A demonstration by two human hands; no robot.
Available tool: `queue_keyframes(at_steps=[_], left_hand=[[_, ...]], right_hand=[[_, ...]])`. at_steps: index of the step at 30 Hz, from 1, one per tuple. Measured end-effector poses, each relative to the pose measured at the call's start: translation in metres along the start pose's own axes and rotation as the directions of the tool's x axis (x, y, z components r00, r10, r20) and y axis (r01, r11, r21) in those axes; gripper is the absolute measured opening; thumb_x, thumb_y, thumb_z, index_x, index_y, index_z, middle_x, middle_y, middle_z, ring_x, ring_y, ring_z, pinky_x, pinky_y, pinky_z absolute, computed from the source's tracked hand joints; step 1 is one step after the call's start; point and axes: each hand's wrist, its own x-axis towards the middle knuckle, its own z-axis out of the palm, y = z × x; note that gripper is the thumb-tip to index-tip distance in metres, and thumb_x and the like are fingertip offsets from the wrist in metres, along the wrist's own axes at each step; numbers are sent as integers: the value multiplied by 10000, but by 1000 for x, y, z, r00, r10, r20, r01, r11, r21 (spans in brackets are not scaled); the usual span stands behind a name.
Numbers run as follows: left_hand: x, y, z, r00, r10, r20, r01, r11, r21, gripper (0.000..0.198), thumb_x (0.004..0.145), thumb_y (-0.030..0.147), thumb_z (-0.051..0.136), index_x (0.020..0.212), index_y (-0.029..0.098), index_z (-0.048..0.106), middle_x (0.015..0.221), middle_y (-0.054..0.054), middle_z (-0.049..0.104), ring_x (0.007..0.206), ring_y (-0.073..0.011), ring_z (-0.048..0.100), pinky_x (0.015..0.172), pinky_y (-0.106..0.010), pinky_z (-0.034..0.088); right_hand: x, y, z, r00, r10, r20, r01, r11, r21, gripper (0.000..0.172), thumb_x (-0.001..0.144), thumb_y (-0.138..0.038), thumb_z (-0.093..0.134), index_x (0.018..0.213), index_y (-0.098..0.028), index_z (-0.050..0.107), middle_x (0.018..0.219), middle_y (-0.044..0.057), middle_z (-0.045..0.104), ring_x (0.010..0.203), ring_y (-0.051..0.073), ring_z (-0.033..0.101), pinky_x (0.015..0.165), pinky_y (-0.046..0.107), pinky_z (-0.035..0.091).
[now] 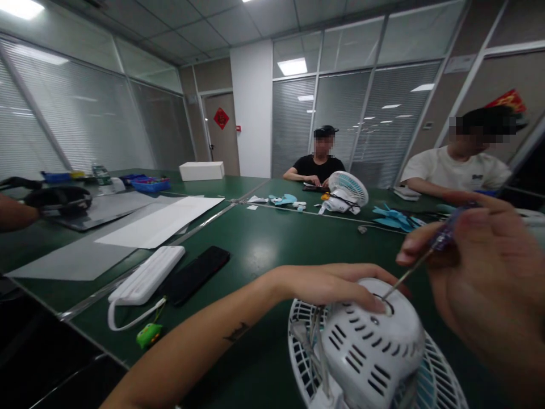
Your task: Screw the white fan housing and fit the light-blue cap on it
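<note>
A small white electric fan lies face down in front of me, its slotted motor housing upward and its grille below. My left hand reaches across and grips the top of the housing, with the thumb beside a dark opening and the other fingers partly hidden behind it. In my right hand is a screwdriver with a purple see-through handle. Its shaft slants down to the left, and the tip is at the opening near my left thumb. A grey cord runs down the housing's left side.
Left of the fan lie a black phone, a white power bank with a green charm, and white sheets. Farther back are another fan, blue fan blades and a white box. Two people sit across the table.
</note>
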Motion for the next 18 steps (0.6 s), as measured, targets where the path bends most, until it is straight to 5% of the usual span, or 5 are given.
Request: queue_keyframes(at_steps=[7,13,18], left_hand=[[-6,3,2,1000,-23,-9,22,997,-72,432,790,327,576,1200,193,547,1233,-39,550,1209,-251,478,1097,-376,310],[-10,7,3,998,-52,28,56,984,-172,547,675,220,608,1210,196,500,1137,-18,556,1134,-231,492,996,-329,383],[-13,13,2,999,-21,47,24,998,-65,441,660,219,590,1090,184,497,1011,6,521,1060,-206,492,962,-287,388]], right_hand=[[-1,-3,0,995,-4,97,-3,998,63,174,956,-398,551,1014,-242,499,592,-62,678,417,112,606,403,190,507],[-9,-13,3,978,11,207,-32,994,101,149,980,-385,517,1035,-254,475,625,-70,693,430,103,607,419,191,509],[-20,-17,7,964,-38,263,21,997,70,158,965,-405,541,1034,-272,490,604,-70,684,398,119,596,382,211,470]])
